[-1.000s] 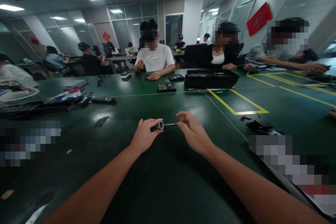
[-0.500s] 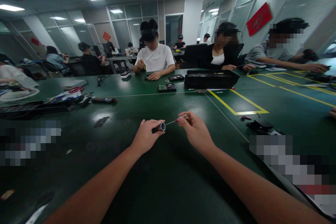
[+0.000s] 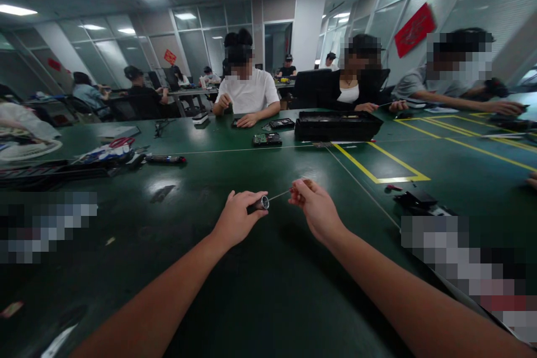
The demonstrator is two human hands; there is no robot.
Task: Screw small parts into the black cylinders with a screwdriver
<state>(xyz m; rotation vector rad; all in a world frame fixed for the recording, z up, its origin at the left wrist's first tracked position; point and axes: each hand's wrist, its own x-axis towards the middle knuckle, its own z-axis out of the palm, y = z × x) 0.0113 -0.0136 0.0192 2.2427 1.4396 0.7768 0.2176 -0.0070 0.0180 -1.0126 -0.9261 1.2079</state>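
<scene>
My left hand [image 3: 235,217] is closed round a short dark cylinder with a shiny metal rim, which looks like a flashlight head [image 3: 263,202]. Its round open end faces right. In my right hand [image 3: 318,206] is a thin screwdriver [image 3: 280,194], its reddish handle mostly covered by the fingers. The slim shaft points left and its tip is at the cylinder's rim; I cannot tell whether it touches or enters. Both hands are held above the green table [image 3: 235,302], in the middle of the view.
Across the table, a person in a white shirt [image 3: 255,92] works near opened hard drives [image 3: 267,139]. A long black tray [image 3: 339,126] stands at the far side. To the left lie a dark pen-shaped tool [image 3: 166,160] and red-handled scissors [image 3: 122,143]. Black parts [image 3: 422,201] lie right.
My right hand has turned, its fingers closing further over the screwdriver handle, and shifted slightly right. The left hand with the flashlight head has moved a little right. The person opposite no longer shows the yellow tool.
</scene>
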